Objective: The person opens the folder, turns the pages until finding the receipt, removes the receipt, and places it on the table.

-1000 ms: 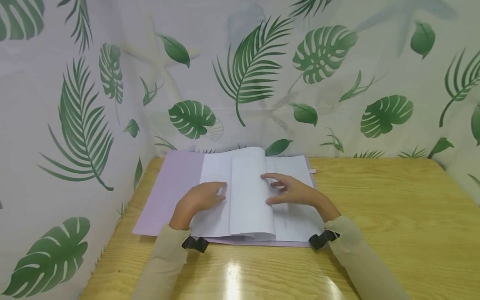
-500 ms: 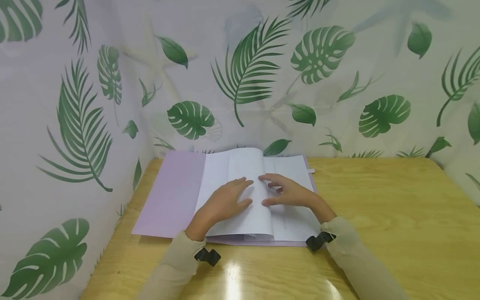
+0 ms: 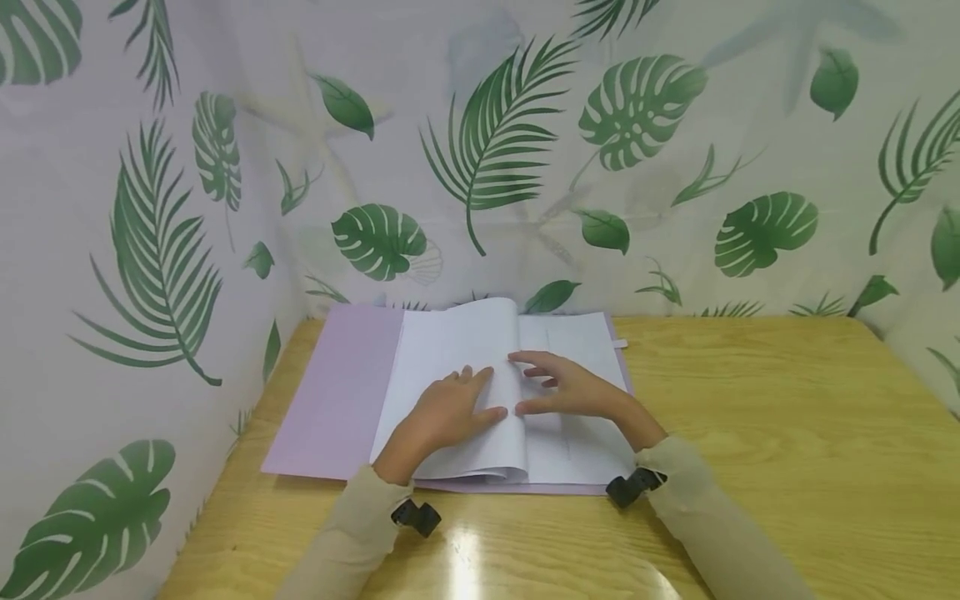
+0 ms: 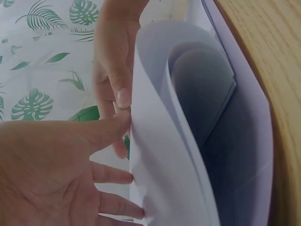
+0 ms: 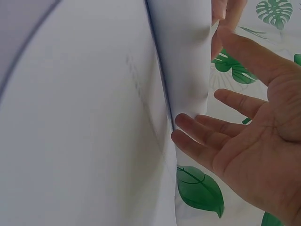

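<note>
White sheets of paper (image 3: 442,333) lie on an opened lilac folder (image 3: 337,383), bent over into a rounded fold. The left hand (image 3: 450,410) rests on the bent-over layer with its fingers spread. In the left wrist view, that hand's fingertips touch the paper (image 4: 160,141), which curls into a loop over the layers beneath. At the rounded edge is the right hand (image 3: 573,387), thumb and fingers apart. Its fingertips meet the sheets near the fold in the right wrist view, where the paper (image 5: 103,117) fills the left side.
The folder is on a wood-grain table (image 3: 750,417), close to the back wall. A leaf-patterned cloth (image 3: 660,208) covers the wall behind and at the left. A small white tab (image 3: 619,343) sticks out from the folder's right edge.
The left hand has moved right, onto the bent-over paper. The rounded fold has shifted left and lies lower, with the right hand following slightly left.
</note>
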Demonstrator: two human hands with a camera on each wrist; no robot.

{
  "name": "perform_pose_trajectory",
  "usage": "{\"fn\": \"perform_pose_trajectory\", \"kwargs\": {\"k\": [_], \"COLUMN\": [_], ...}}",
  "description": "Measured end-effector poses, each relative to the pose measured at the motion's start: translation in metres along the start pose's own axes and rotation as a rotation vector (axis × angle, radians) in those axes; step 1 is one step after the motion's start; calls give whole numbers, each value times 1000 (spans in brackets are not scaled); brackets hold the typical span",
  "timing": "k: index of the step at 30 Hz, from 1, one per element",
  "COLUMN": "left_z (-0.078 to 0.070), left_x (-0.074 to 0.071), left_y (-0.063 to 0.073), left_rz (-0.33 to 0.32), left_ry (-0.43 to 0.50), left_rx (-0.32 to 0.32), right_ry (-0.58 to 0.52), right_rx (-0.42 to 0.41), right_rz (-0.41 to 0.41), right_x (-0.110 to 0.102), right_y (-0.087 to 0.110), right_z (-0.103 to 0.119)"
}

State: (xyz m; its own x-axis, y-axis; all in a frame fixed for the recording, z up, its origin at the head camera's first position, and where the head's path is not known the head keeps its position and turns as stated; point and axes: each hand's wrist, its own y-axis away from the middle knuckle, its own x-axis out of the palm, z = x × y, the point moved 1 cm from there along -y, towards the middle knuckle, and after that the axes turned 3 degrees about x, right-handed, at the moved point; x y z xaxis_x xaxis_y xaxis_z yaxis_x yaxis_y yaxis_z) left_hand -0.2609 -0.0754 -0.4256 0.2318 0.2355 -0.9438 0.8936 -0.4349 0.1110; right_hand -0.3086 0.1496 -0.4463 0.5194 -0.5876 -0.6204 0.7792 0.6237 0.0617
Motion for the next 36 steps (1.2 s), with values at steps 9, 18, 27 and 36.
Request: {"fn": "perform_pose_trajectory", "kwargs": {"k": [9, 18, 27, 36], "left_z": [4, 10, 13, 20], "left_x": [4, 3, -4, -1], "left_y": [-3, -5, -2, 0], "left_rz": [25, 33, 99, 117], "left_ry": [-18, 20, -6, 72], "left_rx": [-122, -106, 100, 45], "right_ry": [-18, -9, 0, 9], "right_rx": [-63, -24, 86, 163], "right_rz": [-1, -93, -199, -243], "right_x": [-4, -34, -69, -85], "right_y": [-2, 7, 24, 37], "right_z": [4, -10, -28, -45]}}
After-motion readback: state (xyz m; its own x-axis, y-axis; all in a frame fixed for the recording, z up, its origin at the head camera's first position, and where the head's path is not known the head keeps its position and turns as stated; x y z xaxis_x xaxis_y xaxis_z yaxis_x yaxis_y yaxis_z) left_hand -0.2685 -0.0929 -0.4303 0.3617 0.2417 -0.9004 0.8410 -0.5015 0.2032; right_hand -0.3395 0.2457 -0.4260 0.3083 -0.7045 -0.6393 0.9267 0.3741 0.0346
